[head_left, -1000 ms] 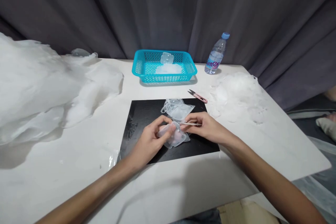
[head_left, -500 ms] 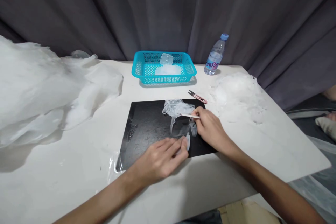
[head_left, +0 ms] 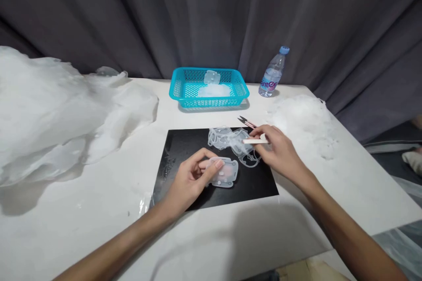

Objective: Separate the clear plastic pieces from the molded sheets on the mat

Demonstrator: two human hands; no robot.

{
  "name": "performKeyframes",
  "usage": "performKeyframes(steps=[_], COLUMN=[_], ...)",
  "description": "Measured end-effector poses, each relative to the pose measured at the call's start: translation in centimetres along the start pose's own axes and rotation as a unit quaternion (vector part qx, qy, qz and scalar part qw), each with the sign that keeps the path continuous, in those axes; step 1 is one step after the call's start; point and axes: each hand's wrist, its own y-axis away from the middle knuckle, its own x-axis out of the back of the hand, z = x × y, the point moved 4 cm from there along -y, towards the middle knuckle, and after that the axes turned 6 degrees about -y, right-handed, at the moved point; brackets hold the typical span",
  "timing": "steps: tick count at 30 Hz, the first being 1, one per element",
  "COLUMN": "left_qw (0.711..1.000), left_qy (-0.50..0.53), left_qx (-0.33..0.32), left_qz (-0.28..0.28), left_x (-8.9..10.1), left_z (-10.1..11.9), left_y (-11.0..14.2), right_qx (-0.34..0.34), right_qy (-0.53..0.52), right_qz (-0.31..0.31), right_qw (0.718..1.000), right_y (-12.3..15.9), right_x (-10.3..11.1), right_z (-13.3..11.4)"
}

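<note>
Above the near half of the black mat (head_left: 183, 156), I have the left hand (head_left: 193, 180) pinching a translucent piece (head_left: 229, 176), thumb on top and fingers behind, face tilted up at the camera. Right hand (head_left: 277, 147): thumb and fingers clamped on a white stick (head_left: 255, 141), tip pointing left over the thin clear scraps (head_left: 227, 138) near the mat's far edge. One clear loop (head_left: 251, 160) hangs or lies just by those fingers; can't tell from my feed if they touch it.

Just changed: the piece is up in view with its outline showing, and I see no strip joining it to the loop, so I'd judge it's freed from its surround, the detaching on this one probably done.

Versus half a second ago: left hand was low on the mat, mostly covering the piece, with film stretched toward the right hand. Now the hands are apart, and the right has shifted outward, hiding part of the snips (head_left: 246, 123). Blue basket (head_left: 174, 92), similar piece (head_left: 212, 77) inside, and bottle (head_left: 271, 79) look unchanged.
</note>
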Motion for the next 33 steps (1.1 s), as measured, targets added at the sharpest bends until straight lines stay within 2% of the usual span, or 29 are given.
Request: performKeyframes(steps=[4,7,11,14,18,20,22,24,26,29,31,33], left_qw=[1.000,0.998,0.985,0.957,0.918,0.901,0.882,0.861,0.845,0.839,0.833,0.827], left_qy=[-0.004,-0.024,-0.093,-0.164,-0.239,-0.279,-0.329,-0.379,-0.424,-0.474,-0.497,-0.513], left_qx=[-0.006,-0.027,-0.075,-0.132,-0.168,-0.174,-0.179,-0.195,-0.220,-0.235,-0.226,-0.222], left_qz=[0.014,0.043,0.127,0.199,0.269,0.284,0.285,0.277,0.240,0.124,0.091,0.066], left_x=[0.2,1.0,4.2,7.9,12.8,14.4,15.1,14.5,12.5,8.2,6.2,5.0], left_z=[0.4,1.1,2.3,3.9,7.2,9.1,10.4,10.6,9.4,5.7,3.1,1.4], left_y=[-0.1,-0.4,-2.4,-5.9,-12.6,-15.5,-16.8,-16.2,-14.0,-9.7,-7.5,-6.4], right_qx=[0.072,0.093,0.181,0.229,0.234,0.228,0.222,0.213,0.196,0.162,0.147,0.144], right_qy=[0.074,0.126,0.194,0.235,0.243,0.227,0.207,0.192,0.182,0.163,0.155,0.153], right_qz=[-0.086,-0.104,-0.101,-0.100,-0.099,-0.100,-0.105,-0.115,-0.124,-0.131,-0.132,-0.135], right_qw=[0.991,0.982,0.959,0.939,0.936,0.942,0.947,0.951,0.956,0.964,0.968,0.968], right_y=[0.6,1.0,1.3,1.4,1.0,0.8,0.6,0.6,0.6,0.6,0.7,0.7], right_x=[-2.3,-3.2,-3.7,-4.0,-4.1,-4.0,-3.8,-3.7,-3.6,-3.5,-3.5,-3.4], right_z=[-0.3,0.0,-0.7,-1.3,-1.2,-1.0,-0.8,-0.6,-0.3,0.2,0.5,0.6])
